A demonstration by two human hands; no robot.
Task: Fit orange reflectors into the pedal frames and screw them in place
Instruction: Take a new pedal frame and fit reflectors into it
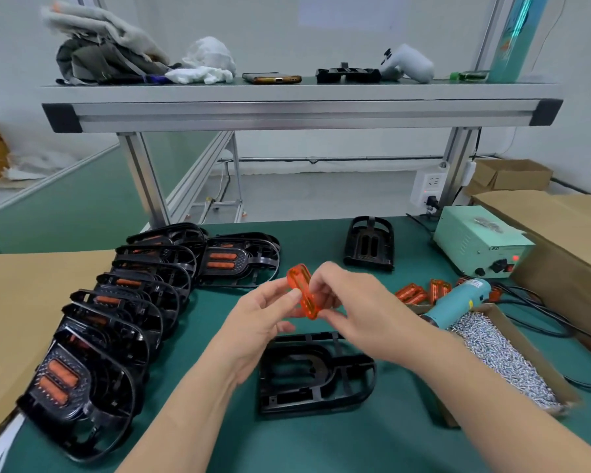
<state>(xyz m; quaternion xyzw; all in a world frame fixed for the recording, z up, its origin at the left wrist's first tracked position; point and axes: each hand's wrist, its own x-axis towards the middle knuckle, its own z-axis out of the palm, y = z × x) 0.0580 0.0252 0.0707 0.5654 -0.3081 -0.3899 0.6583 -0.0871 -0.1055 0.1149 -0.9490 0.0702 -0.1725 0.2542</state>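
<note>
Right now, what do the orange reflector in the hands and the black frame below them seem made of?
The orange reflector looks like translucent moulded plastic, glossy: light passes through it and it shines. The black pedal frame looks like opaque moulded plastic, fairly matt, with thin ribs and openings; coated metal cannot be ruled out.

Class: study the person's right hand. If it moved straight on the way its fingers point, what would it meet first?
The right hand points left, at the orange reflector it pinches. Straight beyond is the left hand, holding the reflector's other side, though depth is unclear.
</note>
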